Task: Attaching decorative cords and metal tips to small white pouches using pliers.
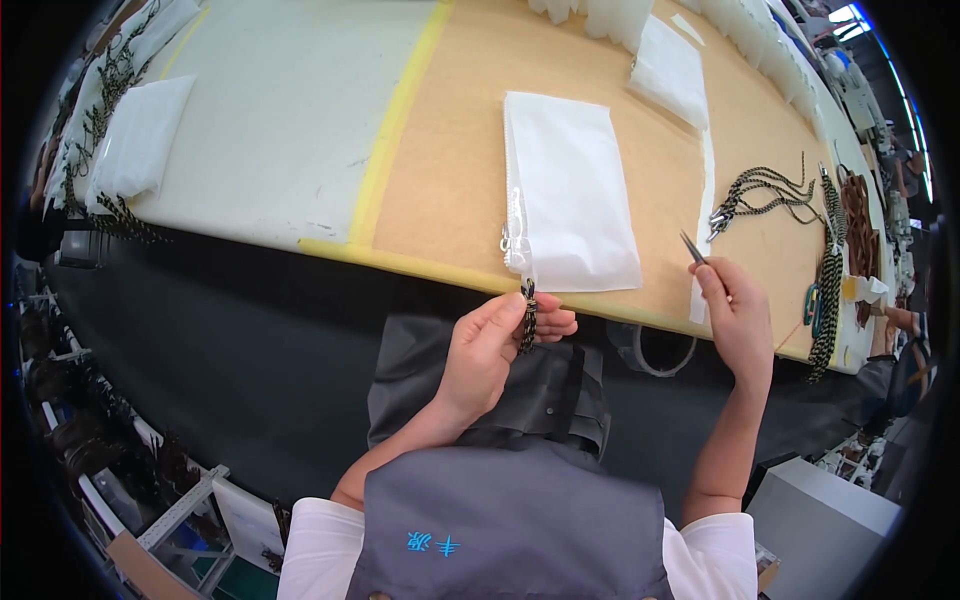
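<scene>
A flat white zippered pouch (575, 190) lies at the table's front edge, its zipper running along the left side. From its lower left corner hangs a short black-and-tan braided cord (528, 335) with a knot. My left hand (482, 350) pinches this cord between thumb and fingers, just off the edge. To the right, my right hand (738, 312) is closed around slim, dark pointed tweezers (691, 247), tips toward the upper left. They are apart from the pouch and the cord.
Looped cords with metal clips (755, 195) lie on the right. Beyond them hang a bundle of braided cords (828, 270) and brown cords (858, 225). Another white pouch (670, 72) is at the back; a stack of pouches (140, 135) sits far left. Yellow tape (390, 140) crosses the table.
</scene>
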`<state>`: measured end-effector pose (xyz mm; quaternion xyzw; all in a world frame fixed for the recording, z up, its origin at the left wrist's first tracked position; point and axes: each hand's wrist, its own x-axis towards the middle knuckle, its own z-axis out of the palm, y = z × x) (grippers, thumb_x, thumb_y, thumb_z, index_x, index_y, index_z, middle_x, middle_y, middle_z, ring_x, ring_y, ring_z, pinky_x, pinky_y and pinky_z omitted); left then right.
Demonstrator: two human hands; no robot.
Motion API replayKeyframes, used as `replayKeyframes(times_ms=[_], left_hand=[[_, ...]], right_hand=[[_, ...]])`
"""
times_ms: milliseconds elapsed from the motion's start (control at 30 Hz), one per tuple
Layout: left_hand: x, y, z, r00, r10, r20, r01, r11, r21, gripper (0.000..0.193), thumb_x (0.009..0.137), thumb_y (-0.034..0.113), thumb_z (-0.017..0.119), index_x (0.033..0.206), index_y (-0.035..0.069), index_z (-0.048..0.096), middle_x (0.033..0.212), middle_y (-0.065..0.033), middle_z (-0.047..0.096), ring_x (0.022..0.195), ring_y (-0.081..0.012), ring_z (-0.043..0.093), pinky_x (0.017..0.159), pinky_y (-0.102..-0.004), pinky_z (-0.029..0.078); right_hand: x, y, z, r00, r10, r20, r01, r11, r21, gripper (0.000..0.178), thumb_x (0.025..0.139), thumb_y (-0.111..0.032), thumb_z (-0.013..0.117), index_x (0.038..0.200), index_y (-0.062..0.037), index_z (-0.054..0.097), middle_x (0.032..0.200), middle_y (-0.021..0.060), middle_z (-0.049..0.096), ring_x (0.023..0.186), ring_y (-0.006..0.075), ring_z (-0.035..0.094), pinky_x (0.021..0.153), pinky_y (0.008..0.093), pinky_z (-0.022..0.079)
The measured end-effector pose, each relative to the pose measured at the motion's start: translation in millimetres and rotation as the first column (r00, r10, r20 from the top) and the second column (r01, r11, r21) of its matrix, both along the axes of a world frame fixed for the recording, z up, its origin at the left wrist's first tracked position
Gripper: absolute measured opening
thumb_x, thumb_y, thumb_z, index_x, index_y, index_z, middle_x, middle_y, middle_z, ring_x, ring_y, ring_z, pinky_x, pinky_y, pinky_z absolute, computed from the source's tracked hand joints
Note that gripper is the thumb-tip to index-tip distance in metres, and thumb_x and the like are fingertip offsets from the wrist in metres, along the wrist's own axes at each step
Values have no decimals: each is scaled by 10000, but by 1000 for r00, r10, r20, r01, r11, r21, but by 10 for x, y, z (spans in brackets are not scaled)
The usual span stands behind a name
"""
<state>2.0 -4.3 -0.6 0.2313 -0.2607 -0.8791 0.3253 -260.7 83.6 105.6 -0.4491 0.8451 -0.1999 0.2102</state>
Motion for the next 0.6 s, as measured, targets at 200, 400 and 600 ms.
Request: replayKeyframes(times_ms=[200,400,600], left_hand=[[87,-85,-30,986,-144,-80,152,981,119,440,1074,246,346,1231,-96,574,1133,-251,681,1082,-349,672,982,-470,516],[138,-97,-101,955,-141,-262,210,943,258,366,1070,233,422,1227,-51,591,1150,-207,681,1070,-298,670,973,-425,518],[159,-93,-187,932,-153,-329,261,912,315,324,1052,218,497,1212,-40,611,1159,-204,681,1071,-295,674,968,-418,525]], right_hand=[[25,-337,-171,899,80,-431,-210,942,-263,247,979,-189,602,1110,11,666,963,129,683,812,196,634,726,351,500],[408,-1055,-247,995,-53,83,65,987,-144,496,891,-274,746,1237,44,586,1039,131,707,863,210,675,754,357,529],[455,-1221,-430,950,10,312,43,986,-163,526,875,-240,763,1281,31,567,1027,81,679,777,110,568,687,275,487]])
